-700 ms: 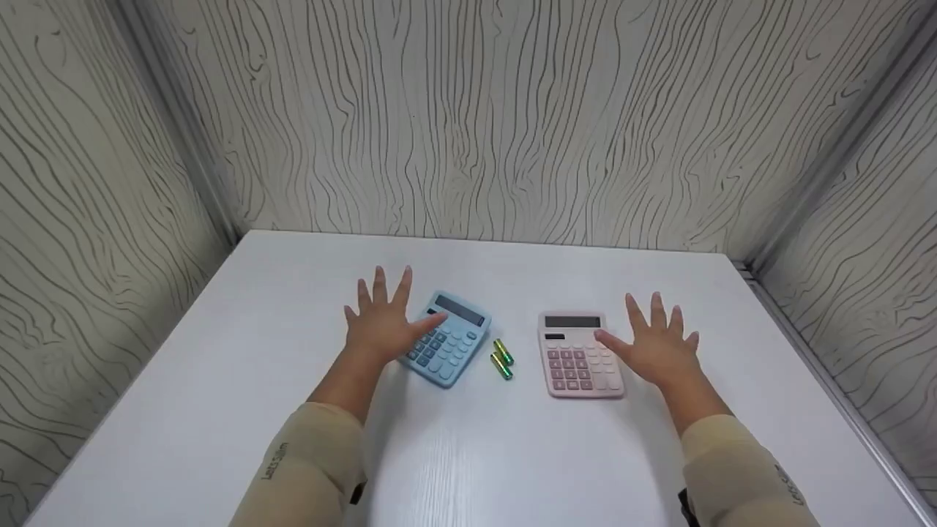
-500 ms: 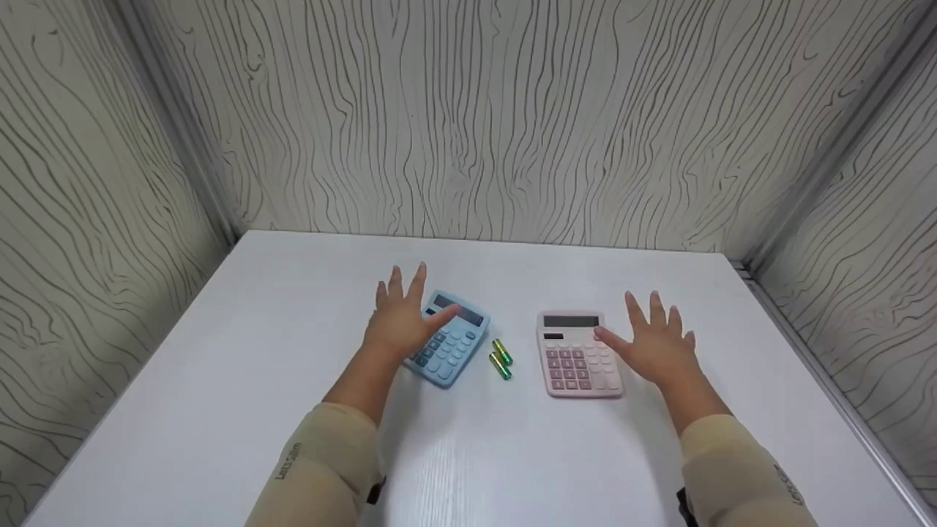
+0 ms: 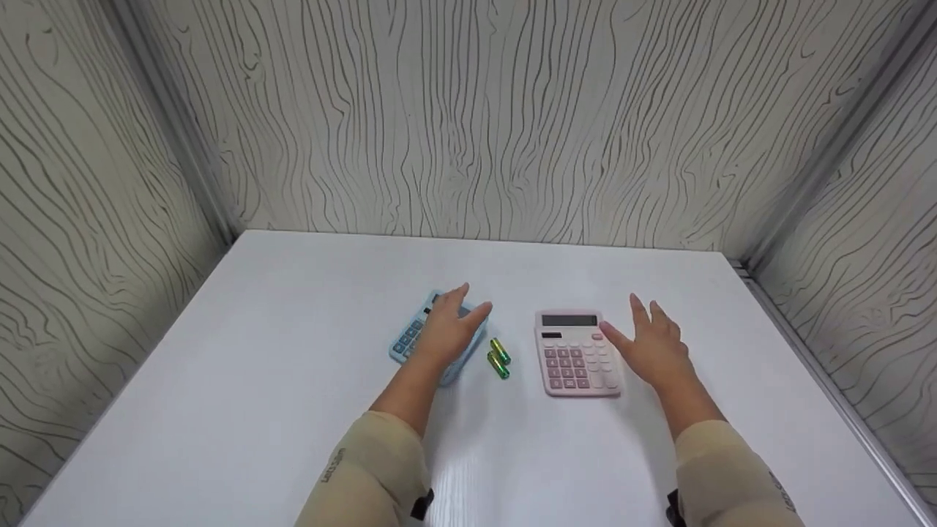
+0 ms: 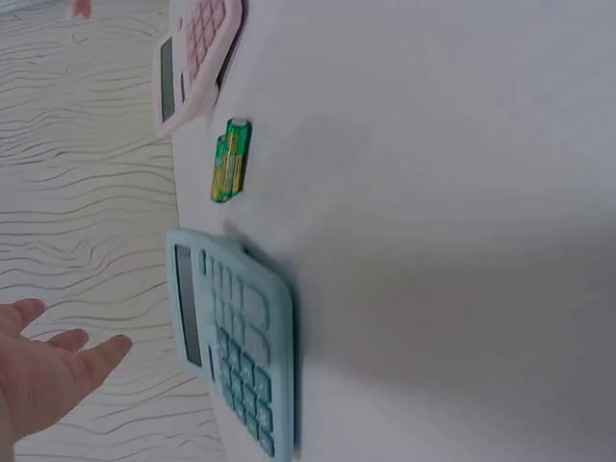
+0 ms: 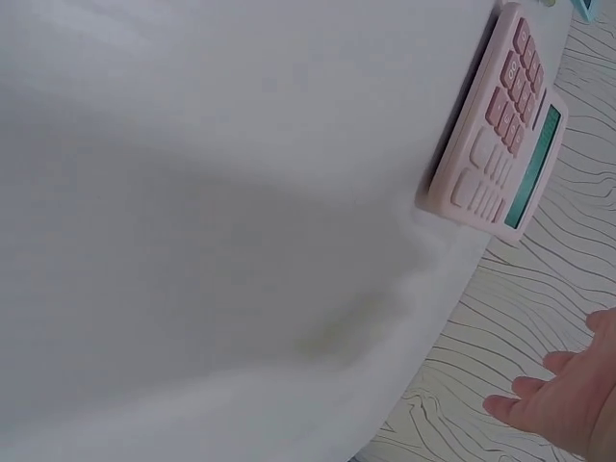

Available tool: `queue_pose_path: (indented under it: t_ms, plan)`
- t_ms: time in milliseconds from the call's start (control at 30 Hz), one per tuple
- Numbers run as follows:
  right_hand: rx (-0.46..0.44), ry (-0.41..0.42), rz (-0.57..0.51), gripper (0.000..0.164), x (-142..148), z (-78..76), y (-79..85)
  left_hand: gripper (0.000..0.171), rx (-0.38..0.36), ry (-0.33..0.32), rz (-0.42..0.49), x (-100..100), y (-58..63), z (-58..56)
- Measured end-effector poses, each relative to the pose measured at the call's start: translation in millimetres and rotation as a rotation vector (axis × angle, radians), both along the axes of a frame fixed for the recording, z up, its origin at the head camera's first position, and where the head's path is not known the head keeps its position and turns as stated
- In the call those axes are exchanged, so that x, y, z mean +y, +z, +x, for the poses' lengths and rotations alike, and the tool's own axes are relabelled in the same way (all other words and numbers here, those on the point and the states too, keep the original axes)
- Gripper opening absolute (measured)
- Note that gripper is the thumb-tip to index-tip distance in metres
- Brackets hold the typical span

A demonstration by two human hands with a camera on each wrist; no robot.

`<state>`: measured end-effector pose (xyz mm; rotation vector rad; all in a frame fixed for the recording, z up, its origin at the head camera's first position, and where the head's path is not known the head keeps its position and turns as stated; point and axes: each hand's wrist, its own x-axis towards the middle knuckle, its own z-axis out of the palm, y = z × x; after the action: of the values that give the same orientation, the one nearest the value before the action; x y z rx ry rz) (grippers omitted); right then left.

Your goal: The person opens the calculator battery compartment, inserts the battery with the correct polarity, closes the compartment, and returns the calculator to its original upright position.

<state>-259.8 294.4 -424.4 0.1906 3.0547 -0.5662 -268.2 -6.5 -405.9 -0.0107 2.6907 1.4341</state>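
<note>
A blue calculator (image 3: 408,339) lies tilted on the white table, partly covered in the head view by my left hand (image 3: 448,328). That hand hovers over it with thumb and fingers apart, holding nothing; the left wrist view shows a gap between the fingers and the calculator (image 4: 236,327). Two green and gold batteries (image 3: 499,359) lie side by side just right of the blue calculator. Further right is a pink calculator (image 3: 578,359), keys up. My right hand (image 3: 654,348) is held above the table at its right edge, fingers spread and relaxed, with nothing in it.
The white table (image 3: 219,410) has its back edge against a wood-grain patterned wall (image 3: 468,117). Similar panels stand at the left and right, with grey metal posts (image 3: 834,146) at the corners.
My left hand has moved right across the blue calculator, its fingers drawing closer together. My right hand has stayed nearly in place, its fingers slightly less spread. The calculators and batteries have not moved.
</note>
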Motion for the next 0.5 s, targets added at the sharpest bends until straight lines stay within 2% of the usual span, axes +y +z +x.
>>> queue_pose_path:
  t_ms: [267, 500]
  plan:
    - [-0.013, -0.037, -0.139, 0.092, -5, -2.7, -9.7, 0.059, -0.112, 0.016, 0.196, 37, -20.3, 7.6]
    - [-0.065, -0.067, -0.244, 0.097, -12, -4.7, -20.0, 0.055, -0.225, 0.007, 0.416, 57, -35.2, 11.3]
